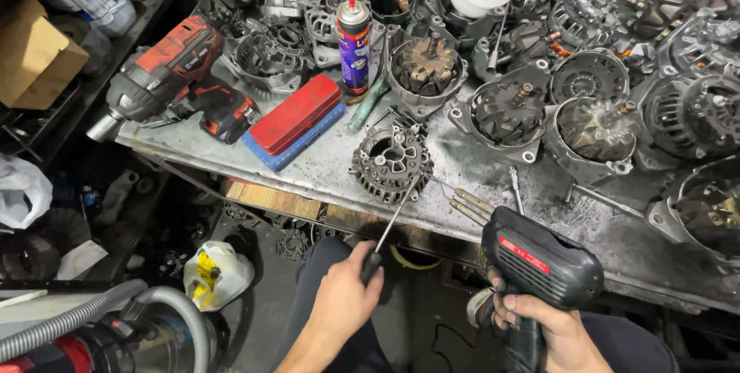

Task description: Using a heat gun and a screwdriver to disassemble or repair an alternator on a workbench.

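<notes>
Two hands: left [344, 294] w/ screwdriver [391, 223], right [539, 325] w/ soldering gun [532, 259].

On the desk [478, 173], near its front edge, sits a round alternator housing [391, 162]. A screwdriver [391, 223] runs from the left hand [344, 296], below the desk edge, up to that housing, its tip touching the housing's front right side. To the right, the right hand [551, 330] holds a soldering gun [539, 261] in front of the desk, its prongs over the desk edge, just right of the screwdriver shaft. Left of the housing lies a flat case [294, 120], and left of that an impact wrench [177, 80]. Behind the case stands a spray can [354, 45]. More alternator parts [601, 103] crowd the back and right of the desk. A hose [100, 315] lies on the floor at the lower left.
</notes>
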